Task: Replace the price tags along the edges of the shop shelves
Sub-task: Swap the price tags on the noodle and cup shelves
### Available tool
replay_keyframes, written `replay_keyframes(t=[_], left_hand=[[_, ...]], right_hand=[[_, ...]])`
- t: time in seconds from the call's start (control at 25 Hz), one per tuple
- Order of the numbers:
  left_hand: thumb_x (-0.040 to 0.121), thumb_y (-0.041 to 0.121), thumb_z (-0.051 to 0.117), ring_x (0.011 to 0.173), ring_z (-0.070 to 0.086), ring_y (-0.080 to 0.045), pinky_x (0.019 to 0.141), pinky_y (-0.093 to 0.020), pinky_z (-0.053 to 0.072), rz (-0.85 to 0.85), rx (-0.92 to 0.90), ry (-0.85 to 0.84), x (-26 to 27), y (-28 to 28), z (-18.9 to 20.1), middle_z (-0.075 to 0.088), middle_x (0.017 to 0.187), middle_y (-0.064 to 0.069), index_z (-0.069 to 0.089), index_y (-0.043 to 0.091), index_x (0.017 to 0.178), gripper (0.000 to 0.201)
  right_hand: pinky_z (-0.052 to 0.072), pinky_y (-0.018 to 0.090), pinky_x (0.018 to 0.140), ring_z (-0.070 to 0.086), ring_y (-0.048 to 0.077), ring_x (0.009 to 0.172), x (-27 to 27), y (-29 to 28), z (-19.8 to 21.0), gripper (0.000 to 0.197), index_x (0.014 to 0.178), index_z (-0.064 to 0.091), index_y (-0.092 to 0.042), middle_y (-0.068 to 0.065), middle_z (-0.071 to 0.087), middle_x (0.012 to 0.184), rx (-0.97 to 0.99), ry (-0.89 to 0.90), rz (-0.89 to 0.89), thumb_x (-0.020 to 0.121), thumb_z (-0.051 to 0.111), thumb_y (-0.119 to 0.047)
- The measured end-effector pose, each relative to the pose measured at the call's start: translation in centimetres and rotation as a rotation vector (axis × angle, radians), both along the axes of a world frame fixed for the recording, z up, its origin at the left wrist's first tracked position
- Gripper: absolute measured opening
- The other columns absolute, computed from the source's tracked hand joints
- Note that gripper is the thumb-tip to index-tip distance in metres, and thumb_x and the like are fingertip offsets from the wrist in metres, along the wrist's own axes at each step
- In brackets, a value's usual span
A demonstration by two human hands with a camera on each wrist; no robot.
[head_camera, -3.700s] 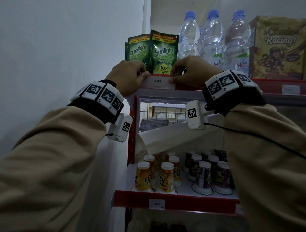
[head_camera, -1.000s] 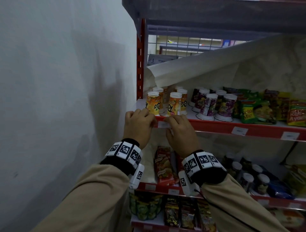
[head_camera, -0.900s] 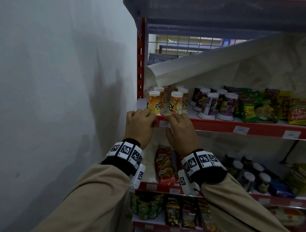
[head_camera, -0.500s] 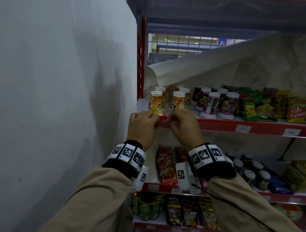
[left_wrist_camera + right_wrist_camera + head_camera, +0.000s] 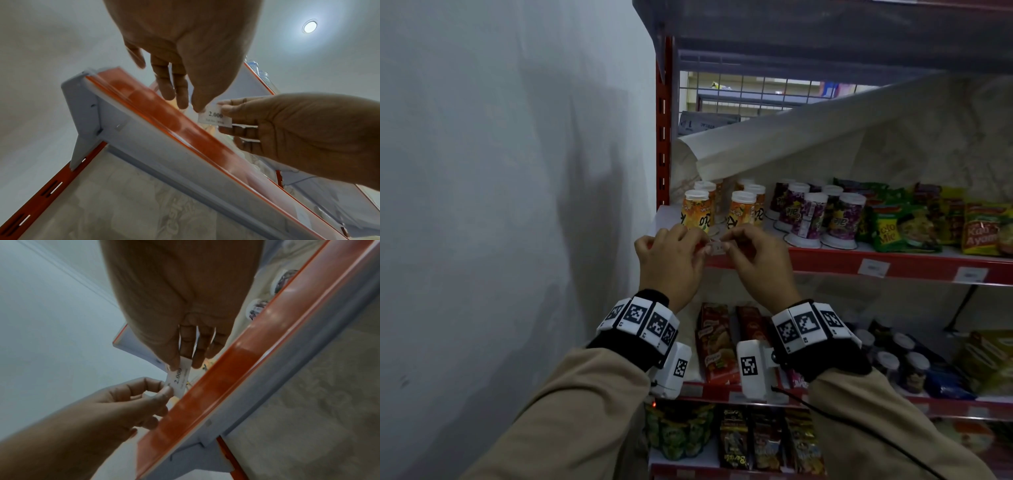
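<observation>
Head view: both hands are raised in front of the left end of a red-edged shelf, and between them they hold one small white price tag; the left hand has the tag's left end pinched between thumb and fingertips, the right hand has its right end pinched the same way, so each grip is closed on the paper; the tag's long axis runs left to right, parallel to the shelf edge, and it sits just in front of and slightly above the red strip, close to it; whether it touches the strip cannot be told from here.

In the left wrist view the tag reads "2.000" with a faint smaller line beneath; the printed face is turned toward the person and downward, away from the shelf; the left hand's thumb tip meets the tag at its upper left corner, and the right hand holds the opposite end with its thumb on the printed face.

In the right wrist view the tag hangs beside the clear-fronted red strip, its long axis again following the strip; the right hand pinches its upper end and the left hand its lower end.

On the shelf behind the hands stand orange drink cups with purple cups to their right, and noodle packets further right; two other white tags sit in the strip well to the right.
</observation>
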State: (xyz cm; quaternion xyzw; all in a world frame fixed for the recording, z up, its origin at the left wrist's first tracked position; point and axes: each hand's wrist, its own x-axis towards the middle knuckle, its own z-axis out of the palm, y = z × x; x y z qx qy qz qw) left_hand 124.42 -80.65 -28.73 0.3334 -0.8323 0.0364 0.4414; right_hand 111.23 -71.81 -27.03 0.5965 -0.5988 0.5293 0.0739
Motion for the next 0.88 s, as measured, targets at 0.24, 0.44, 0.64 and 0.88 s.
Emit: replay_keyframes(t=[0.24,0.44,0.64,0.88], left_hand=[[0.085,0.046,0.059,0.090,0.052,-0.015,0.081,-0.034,0.020,0.019,-0.044,-0.035,0.3,-0.4,-0.1,0.056,0.093,0.013,0.057,0.033,0.093,0.015],[0.085,0.044,0.061,0.092,0.051,-0.016,0.079,-0.031,0.016,0.034,-0.043,-0.047,0.0,-0.1,0.0,0.057,0.098,0.010,0.055,0.032,0.104,0.024],[0.092,0.035,0.051,0.096,0.048,-0.022,0.082,-0.038,0.025,0.065,-0.076,-0.172,-0.4,0.1,-0.2,0.053,0.105,0.003,0.058,0.030,0.105,0.015],[0.093,0.032,0.047,0.092,0.046,-0.022,0.079,-0.038,0.023,0.092,-0.166,-0.276,-0.5,-0.3,0.4,0.051,0.100,0.000,0.060,0.025,0.101,0.016]], right_hand=[[0.046,0.030,0.076,0.056,0.014,0.090,-1.3,-0.2,0.5,0.011,0.092,0.069,-0.022,-0.007,0.066,0.091,-0.028,0.040,-0.138,0.089,0.061,-0.015],[0.042,0.051,0.089,0.048,0.015,0.096,-1.7,-0.7,0.0,0.010,0.089,0.065,-0.034,-0.015,0.066,0.093,0.115,0.112,-0.175,0.088,0.063,-0.024],[0.041,0.046,0.085,0.045,0.018,0.096,-1.7,-0.6,-0.5,0.011,0.094,0.065,-0.032,-0.009,0.061,0.097,0.120,0.227,-0.218,0.085,0.063,-0.024],[0.038,0.039,0.085,0.046,0.025,0.100,-2.8,0.0,0.0,0.015,0.099,0.064,-0.022,0.002,0.056,0.102,0.257,0.430,-0.266,0.083,0.064,-0.024]])
